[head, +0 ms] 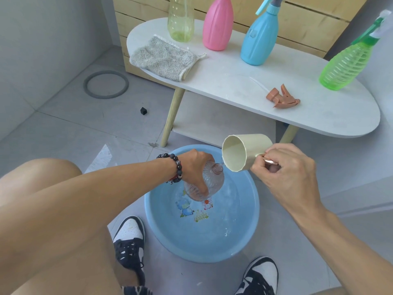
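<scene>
Head view: filling of a clear bottle (213,180) over a blue basin (254,209) on the tiled floor. Left hand (194,167): fingers and thumb curled round the bottle's ribbed body, held tilted above the water in the basin, open neck turned up and to the right. Right hand (285,173): fingers closed on the copper-coloured handle (269,161) of a cream cup (244,152), tipped with its lip just beside the bottle's neck, a small trickle of water at the lip. Beaded bracelet (178,167) on the left wrist. Behind the basin, a white counter (234,86) bearing 4 upright containers: yellow-green bottle (180,20), pink bottle (217,26), blue bottle (259,39) and green bottle (346,64), the last 2 with spray heads fitted. Loose brown spray head (284,96) lying near the counter's front edge, between blue bottle and green bottle. Grey cloth (161,56) at the counter's left end.
</scene>
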The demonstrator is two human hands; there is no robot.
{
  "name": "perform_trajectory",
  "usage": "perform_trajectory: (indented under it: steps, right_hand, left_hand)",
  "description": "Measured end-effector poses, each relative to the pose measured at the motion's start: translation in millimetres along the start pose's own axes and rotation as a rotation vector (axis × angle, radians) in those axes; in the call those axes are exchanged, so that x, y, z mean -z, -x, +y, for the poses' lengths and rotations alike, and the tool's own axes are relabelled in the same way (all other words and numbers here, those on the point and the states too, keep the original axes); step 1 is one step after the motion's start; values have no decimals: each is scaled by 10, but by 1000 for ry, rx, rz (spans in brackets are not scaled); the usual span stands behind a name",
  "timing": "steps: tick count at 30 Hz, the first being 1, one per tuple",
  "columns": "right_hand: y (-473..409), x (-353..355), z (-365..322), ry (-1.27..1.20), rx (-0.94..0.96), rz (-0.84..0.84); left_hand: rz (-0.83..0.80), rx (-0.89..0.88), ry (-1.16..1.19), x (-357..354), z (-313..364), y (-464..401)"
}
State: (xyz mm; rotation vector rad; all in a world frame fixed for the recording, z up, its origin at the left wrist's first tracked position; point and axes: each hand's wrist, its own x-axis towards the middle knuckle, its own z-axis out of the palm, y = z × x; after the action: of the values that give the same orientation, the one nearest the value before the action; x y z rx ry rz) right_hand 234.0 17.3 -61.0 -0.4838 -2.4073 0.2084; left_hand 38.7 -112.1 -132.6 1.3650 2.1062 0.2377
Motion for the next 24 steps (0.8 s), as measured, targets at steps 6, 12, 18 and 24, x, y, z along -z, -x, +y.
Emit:
perform_trajectory:
  steps: [6,12,18,24]
  right_hand:
    - [-3,3,-24,4,59,28]
    - [-19,8,-31,11,141,33]
    - [-28,3,-27,44,204,51]
    - [-26,-9,-7,76,247,63]
  left_hand:
    - [5,-8,-11,-26,1,-16]
    - [-4,-2,6,-23,-9,-19]
    - [4,-9,7,-23,2,-28]
    - [30,-6,27,-21,4,-29]
